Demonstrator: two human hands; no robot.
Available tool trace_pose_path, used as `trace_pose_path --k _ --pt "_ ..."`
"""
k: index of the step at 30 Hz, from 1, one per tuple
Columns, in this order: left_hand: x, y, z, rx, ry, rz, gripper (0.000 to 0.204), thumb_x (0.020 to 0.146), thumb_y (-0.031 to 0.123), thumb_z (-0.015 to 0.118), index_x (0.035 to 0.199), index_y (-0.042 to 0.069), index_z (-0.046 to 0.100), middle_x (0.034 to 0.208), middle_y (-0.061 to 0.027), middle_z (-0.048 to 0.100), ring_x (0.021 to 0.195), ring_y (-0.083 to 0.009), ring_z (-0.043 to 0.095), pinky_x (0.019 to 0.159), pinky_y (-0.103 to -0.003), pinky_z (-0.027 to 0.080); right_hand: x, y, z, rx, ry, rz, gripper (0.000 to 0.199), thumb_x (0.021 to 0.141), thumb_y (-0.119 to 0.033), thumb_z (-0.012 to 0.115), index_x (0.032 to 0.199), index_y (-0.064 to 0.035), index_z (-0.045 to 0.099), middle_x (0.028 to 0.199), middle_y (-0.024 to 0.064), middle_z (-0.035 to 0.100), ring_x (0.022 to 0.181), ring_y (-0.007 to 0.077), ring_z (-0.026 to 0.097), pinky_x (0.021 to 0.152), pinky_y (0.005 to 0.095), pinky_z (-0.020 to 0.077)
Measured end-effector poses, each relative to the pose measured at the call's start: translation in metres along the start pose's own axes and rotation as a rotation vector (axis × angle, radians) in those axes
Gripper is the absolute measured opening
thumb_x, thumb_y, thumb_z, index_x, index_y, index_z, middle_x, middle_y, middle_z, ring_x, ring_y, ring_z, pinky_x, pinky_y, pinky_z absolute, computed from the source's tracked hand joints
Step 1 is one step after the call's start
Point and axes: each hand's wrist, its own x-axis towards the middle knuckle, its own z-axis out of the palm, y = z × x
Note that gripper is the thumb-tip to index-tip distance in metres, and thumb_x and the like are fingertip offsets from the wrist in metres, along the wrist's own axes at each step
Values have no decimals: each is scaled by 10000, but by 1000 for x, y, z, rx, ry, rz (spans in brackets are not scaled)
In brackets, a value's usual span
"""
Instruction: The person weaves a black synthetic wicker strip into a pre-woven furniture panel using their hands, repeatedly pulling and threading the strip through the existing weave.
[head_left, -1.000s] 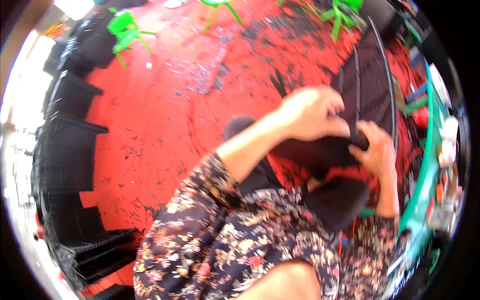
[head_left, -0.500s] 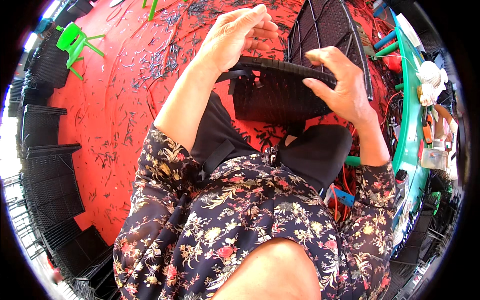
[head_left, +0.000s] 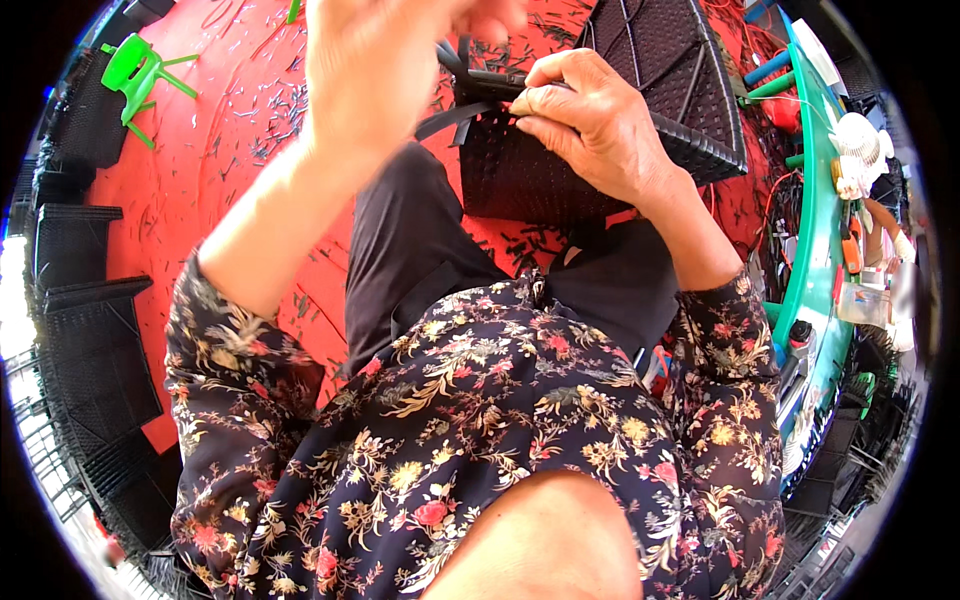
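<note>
A black woven wicker piece (head_left: 535,185) stands before my knees, its frame edge crossing in front of me. Loose flat black strips (head_left: 450,122) stick out at its left corner. My right hand (head_left: 595,125) is closed at that edge, thumb and fingertips pinched on a black strip. Raised high on the left, close to the camera, is my left hand (head_left: 375,70). Motion smears its fingers and the top edge of the picture cuts them off, so whether it holds a strip is unclear.
Black strip scraps litter the red floor covering (head_left: 215,300). A small green chair (head_left: 138,80) stands at the far left, above several black wicker pieces (head_left: 95,350). To my right runs a green table (head_left: 812,230) carrying tools, a clear tub (head_left: 864,304) and other items.
My left hand has risen toward the camera, away from the wicker corner. The right hand has moved left along the edge, its fingers going from spread to pinched.
</note>
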Motion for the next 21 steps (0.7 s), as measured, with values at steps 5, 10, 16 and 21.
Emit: trace_pose_path --k 5,10,16,21 --pt "-95 -19 49 209 -314 73 84 750 -34 608 823 -9 573 767 -122 595 707 -238 596 649 -312 477 -11 13 3 146 50 115 115 749 -120 671 842 -60 643 831 72 587 833 248 580 742 337 465" --pt "-106 -56 52 292 -242 43 92 756 -52 577 828 4 561 786 -116 574 715 -264 583 638 -330 465 -13 18 7 130 77 125 144 731 -132 682 851 -60 645 816 79 585 819 256 582 734 339 460" --pt "-43 -58 46 536 -92 652 223 724 -92 552 937 -30 571 893 -157 587 804 -306 602 713 -347 497 -20 8 3 -222 82 -22 137 686 -145 690 799 -86 638 891 24 578 918 228 551 793 363 426" --pt "-7 -81 50 706 26 404 141 794 107 539 872 -10 555 812 -180 586 785 -385 579 712 -416 469 -22 26 4 -89 43 6 164 674 -74 698 826 -59 640 902 46 586 907 238 562 781 324 457"
